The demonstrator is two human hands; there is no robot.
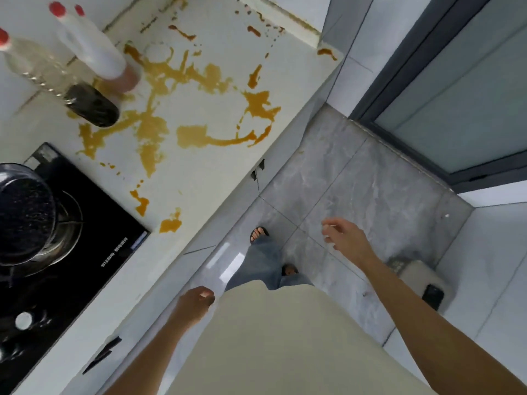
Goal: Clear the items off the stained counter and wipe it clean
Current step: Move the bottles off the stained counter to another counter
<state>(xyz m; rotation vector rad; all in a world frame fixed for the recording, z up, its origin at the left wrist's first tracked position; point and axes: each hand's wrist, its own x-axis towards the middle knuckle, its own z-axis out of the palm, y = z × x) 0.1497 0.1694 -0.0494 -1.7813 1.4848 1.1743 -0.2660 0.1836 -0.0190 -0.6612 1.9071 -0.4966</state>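
A person stands beside a white counter (199,178) smeared with orange-brown stains (196,135), both hands low over the grey tiled floor (356,181) and holding nothing: the left hand (196,302) hangs with loosely curled fingers by the cream shirt, the right hand (342,235) is spread with relaxed fingers. At the counter's far-left end two red-capped bottles (91,47) lean above a dark bottle base (92,105). A black hob (85,252) carries a line of small white print, too blurred to read, beside a dark pot (25,212).
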